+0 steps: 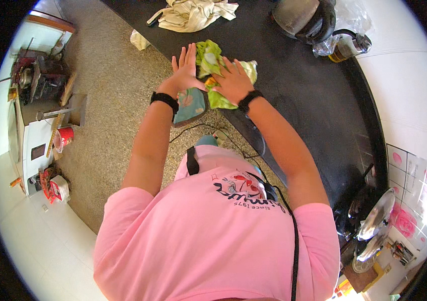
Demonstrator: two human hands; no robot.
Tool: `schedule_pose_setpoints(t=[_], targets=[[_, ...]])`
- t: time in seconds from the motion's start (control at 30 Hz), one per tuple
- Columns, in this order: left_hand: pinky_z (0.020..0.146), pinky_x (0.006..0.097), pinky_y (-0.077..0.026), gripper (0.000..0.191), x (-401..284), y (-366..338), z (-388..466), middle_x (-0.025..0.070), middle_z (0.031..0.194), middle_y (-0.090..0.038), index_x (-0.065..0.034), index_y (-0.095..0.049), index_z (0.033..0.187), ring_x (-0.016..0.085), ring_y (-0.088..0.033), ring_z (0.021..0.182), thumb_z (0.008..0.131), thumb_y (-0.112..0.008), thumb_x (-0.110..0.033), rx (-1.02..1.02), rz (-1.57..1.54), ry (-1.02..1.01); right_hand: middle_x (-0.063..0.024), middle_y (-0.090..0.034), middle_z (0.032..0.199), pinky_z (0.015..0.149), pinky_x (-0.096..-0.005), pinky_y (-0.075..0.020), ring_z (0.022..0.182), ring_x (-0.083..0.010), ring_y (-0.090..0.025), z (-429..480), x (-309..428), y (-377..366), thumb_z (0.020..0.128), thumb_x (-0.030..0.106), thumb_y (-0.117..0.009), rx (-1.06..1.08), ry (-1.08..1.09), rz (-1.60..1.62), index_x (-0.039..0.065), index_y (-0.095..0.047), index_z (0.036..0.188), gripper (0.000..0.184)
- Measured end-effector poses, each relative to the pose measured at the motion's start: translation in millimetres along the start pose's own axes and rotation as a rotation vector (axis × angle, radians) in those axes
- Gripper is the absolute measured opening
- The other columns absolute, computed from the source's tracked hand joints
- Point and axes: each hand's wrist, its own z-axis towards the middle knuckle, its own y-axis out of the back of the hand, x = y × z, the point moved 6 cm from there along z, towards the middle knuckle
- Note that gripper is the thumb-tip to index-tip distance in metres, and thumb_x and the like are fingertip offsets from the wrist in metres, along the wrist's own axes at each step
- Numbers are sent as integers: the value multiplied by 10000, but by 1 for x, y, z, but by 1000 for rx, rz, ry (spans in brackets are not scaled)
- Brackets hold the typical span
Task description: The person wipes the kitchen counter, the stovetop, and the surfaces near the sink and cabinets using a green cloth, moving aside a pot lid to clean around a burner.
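Observation:
A crumpled green-and-yellow cloth (pixel 207 58) lies near the edge of the black countertop (pixel 292 98). My right hand (pixel 234 81) rests palm down on the cloth with its fingers spread, covering part of it. Beside the cloth's left edge is my left hand (pixel 185 73), fingers apart and nothing in it. Whether the left hand touches the cloth, I cannot tell. Each wrist wears a black band. Below the left hand, a teal floral cushion (pixel 190 103) shows past the counter edge.
A bunched beige cloth (pixel 194 15) lies farther along the counter. A kettle (pixel 298 17) and a glass pot (pixel 347 47) with amber liquid stand by the wall. Pan lids (pixel 377 218) are at lower right. Dark cables (pixel 228 137) hang near my legs. A red tub (pixel 64 138) is at left.

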Motion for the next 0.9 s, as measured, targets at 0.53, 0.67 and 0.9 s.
schedule_pose_setpoints(t=[0.53,0.67,0.9], targets=[[1082,485,80,1387,4,1,-1,131,1515,52,-128,100,1446,286,114,1390,476,-822,-491,-37,52,0,-171,-527,1220,1045,-483,-253,1215,-322,-409,-208,-67,-31,857,321,-527,-197,-633,328,107,-608,1105,337],[1079,498,68,1358,7,3,-4,143,1512,53,-132,67,1452,287,108,1391,495,-809,-531,-37,48,13,-155,-527,1232,1029,-465,-277,1232,-328,-395,-407,-107,-65,899,359,-466,-217,-1020,18,123,-579,1171,378],[1059,557,71,1376,-1,-8,11,187,1497,93,-163,46,1457,319,140,1380,456,-752,-670,46,273,115,-163,-470,1302,1056,-530,-201,1273,-348,-339,-529,-82,-58,909,349,-450,-16,-1192,101,201,-484,1303,422]])
